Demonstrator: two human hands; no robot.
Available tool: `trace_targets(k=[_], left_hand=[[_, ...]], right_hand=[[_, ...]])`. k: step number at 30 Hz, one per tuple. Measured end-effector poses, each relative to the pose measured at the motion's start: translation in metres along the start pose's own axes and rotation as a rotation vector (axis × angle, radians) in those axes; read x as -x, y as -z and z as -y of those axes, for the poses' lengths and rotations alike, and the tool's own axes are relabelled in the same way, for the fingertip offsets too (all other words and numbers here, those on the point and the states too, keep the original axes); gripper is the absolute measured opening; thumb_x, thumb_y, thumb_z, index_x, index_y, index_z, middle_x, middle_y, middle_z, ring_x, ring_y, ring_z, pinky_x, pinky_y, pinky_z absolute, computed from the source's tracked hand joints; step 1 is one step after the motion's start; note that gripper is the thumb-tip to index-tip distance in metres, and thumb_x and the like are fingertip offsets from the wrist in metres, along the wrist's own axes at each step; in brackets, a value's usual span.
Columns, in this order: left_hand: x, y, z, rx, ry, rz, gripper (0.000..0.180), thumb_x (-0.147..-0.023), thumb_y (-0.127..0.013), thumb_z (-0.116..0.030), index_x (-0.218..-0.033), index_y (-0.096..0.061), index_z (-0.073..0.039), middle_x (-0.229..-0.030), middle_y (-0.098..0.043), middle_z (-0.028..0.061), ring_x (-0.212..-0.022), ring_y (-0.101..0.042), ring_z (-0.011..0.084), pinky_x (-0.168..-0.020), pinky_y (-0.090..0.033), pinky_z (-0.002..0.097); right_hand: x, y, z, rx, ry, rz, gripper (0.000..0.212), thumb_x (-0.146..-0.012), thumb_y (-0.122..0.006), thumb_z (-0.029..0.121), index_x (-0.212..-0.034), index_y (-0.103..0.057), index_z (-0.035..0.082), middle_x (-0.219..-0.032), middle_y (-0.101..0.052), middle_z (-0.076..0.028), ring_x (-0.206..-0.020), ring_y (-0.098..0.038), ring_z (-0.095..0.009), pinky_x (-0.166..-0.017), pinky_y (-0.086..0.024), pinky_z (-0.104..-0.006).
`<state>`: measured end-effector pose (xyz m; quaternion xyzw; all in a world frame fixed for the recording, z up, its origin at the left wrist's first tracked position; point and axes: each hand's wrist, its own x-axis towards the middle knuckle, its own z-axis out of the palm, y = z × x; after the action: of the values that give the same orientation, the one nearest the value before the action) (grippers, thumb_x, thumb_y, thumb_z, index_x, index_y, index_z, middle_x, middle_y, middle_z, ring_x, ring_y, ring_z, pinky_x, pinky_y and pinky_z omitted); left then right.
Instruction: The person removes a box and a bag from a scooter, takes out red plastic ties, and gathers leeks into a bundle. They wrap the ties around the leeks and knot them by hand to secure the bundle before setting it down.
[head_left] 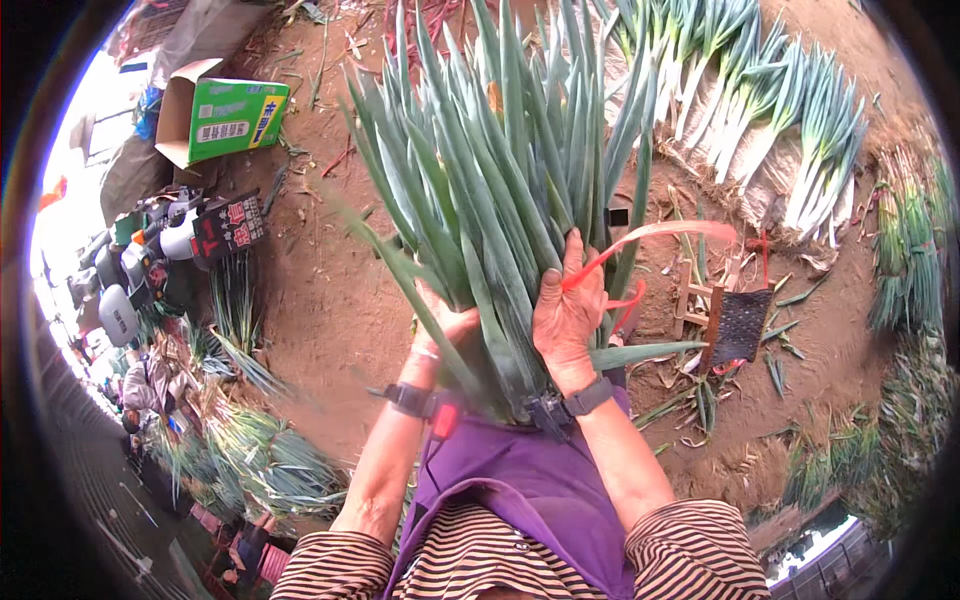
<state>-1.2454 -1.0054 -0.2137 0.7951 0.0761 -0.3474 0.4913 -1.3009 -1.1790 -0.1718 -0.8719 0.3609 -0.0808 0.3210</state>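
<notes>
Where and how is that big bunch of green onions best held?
Probably low on the bunch of green onions, one hand from each side, much as the left hand and right hand flank it: the leaves draw together there, while their tips above fan out wide and would likely bend.

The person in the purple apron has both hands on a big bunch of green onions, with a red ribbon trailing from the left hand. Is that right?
Not quite: the head view shows the red ribbon trailing from the right hand, not the left hand. Both hands are on the bunch of green onions, and the apron is purple.
</notes>
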Motion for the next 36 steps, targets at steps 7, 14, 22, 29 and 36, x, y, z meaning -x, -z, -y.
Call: trace_targets(k=[7,14,22,29,36], left_hand=[[-0.043,-0.024,0.000,-0.395,-0.085,-0.183,0.117,-0.042,-0.076,-0.030,-0.132,-0.009,0.004,-0.133,-0.019,0.0250,-0.126,-0.017,0.0355,-0.105,-0.015,0.0370],[-0.105,-0.042,-0.004,-0.792,0.310,-0.274,0.117,-0.045,-0.072,-0.056,-0.134,-0.014,-0.005,-0.127,-0.029,0.0199,-0.119,-0.027,0.0359,-0.098,-0.024,0.0445],[-0.131,-0.043,-0.025,-0.789,0.412,-0.229,0.119,-0.041,-0.073,-0.055,-0.134,-0.012,-0.013,-0.120,-0.034,0.0182,-0.113,-0.035,0.0352,-0.095,-0.029,0.0438],[-0.114,-0.051,-0.023,-0.751,0.387,-0.236,0.114,-0.043,-0.074,-0.045,-0.134,-0.013,-0.010,-0.119,-0.035,0.0174,-0.113,-0.035,0.0355,-0.096,-0.027,0.0440],[-0.091,-0.035,-0.020,-0.710,0.294,-0.247,0.113,-0.045,-0.072,-0.044,-0.135,-0.010,-0.013,-0.121,-0.034,0.0166,-0.114,-0.036,0.0334,-0.095,-0.029,0.0419]], right_hand=[[-0.025,-0.043,-0.019,0.319,-0.107,0.152,0.052,-0.087,-0.028,0.048,-0.132,-0.030,0.023,-0.119,-0.038,-0.018,-0.106,-0.037,-0.037,-0.081,-0.030,-0.0522],[-0.075,-0.095,-0.033,0.483,-0.236,0.218,0.051,-0.083,-0.041,0.044,-0.130,-0.030,0.028,-0.113,-0.044,-0.014,-0.096,-0.046,-0.035,-0.077,-0.034,-0.0558],[-0.098,-0.119,-0.041,0.524,-0.332,0.261,0.050,-0.084,-0.039,0.045,-0.130,-0.030,0.030,-0.104,-0.047,-0.011,-0.091,-0.050,-0.031,-0.072,-0.037,-0.0531],[-0.086,-0.094,-0.051,0.451,-0.297,0.222,0.049,-0.084,-0.038,0.045,-0.130,-0.031,0.028,-0.099,-0.048,-0.011,-0.087,-0.052,-0.032,-0.070,-0.038,-0.0530],[-0.063,-0.020,-0.030,-0.144,-0.258,0.296,0.053,-0.088,-0.021,0.048,-0.133,-0.028,0.020,-0.130,-0.036,-0.014,-0.119,-0.033,-0.034,-0.096,-0.024,-0.0459]])
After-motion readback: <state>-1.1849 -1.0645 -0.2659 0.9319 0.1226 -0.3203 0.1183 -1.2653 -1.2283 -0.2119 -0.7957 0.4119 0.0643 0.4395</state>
